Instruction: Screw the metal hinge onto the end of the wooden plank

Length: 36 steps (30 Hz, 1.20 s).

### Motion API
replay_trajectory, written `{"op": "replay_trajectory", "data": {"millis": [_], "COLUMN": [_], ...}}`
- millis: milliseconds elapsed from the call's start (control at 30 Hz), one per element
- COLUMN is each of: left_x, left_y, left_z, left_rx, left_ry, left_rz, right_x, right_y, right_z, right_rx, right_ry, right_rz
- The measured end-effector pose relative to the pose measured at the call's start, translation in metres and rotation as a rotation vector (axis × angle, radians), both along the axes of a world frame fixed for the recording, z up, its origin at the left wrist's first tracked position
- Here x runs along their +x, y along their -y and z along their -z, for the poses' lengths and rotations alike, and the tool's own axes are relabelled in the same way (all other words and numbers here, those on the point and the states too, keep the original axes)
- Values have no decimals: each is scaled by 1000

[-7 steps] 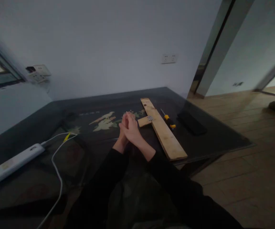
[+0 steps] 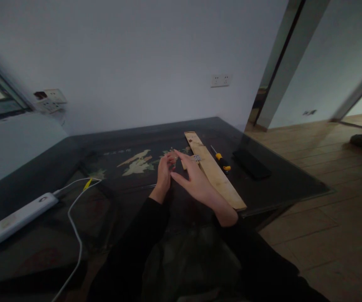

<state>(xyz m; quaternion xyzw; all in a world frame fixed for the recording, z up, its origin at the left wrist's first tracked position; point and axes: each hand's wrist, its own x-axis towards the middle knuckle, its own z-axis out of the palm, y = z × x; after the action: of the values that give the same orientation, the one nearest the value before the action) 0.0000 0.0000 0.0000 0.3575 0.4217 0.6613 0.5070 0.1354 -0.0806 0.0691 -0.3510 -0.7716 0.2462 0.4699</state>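
My left hand [image 2: 164,174] and my right hand [image 2: 196,180] hover apart over the dark table [image 2: 74,167], near its middle. Both hold nothing and have their fingers spread; the fingertips nearly meet. Just right of my right hand lies a long wooden plank [image 2: 218,178], running from the far middle toward the table's front right edge. A small metal hinge [image 2: 196,158] sits on the plank by my right fingertips, joining a short wooden piece that my right hand mostly hides. A yellow-and-black screwdriver [image 2: 221,161] lies right of the plank.
A flat black object [image 2: 252,164] lies near the table's right edge. A white power strip [image 2: 14,218] with a white cable [image 2: 74,226] rests on the left. Wall sockets [image 2: 221,79] are on the wall behind. Wooden floor [image 2: 325,201] extends to the right.
My hands were pressed together palm to palm; now they have parted, and my right hand has moved right and nearer to me, over the short wooden piece.
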Motion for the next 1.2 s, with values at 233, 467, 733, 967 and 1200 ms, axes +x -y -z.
{"op": "replay_trajectory", "data": {"millis": [233, 467, 733, 967, 1200], "left_x": [5, 5, 5, 2, 2], "left_y": [-2, -2, -6, -8, -11], "left_z": [1, 3, 9, 13, 13], "left_rx": [-48, -39, -6, 17, 39], "left_ry": [-75, -140, -201, -249, -296], "left_rz": [-98, -126, -96, -82, -93], "right_x": [120, 117, 100, 93, 83], "right_y": [18, 48, 41, 33, 41], "right_z": [44, 84, 68, 70, 57], "right_rx": [-68, -122, -145, -162, -237], "right_ry": [123, 471, 706, 678, 639], "right_rz": [470, 615, 557, 559, 567]}}
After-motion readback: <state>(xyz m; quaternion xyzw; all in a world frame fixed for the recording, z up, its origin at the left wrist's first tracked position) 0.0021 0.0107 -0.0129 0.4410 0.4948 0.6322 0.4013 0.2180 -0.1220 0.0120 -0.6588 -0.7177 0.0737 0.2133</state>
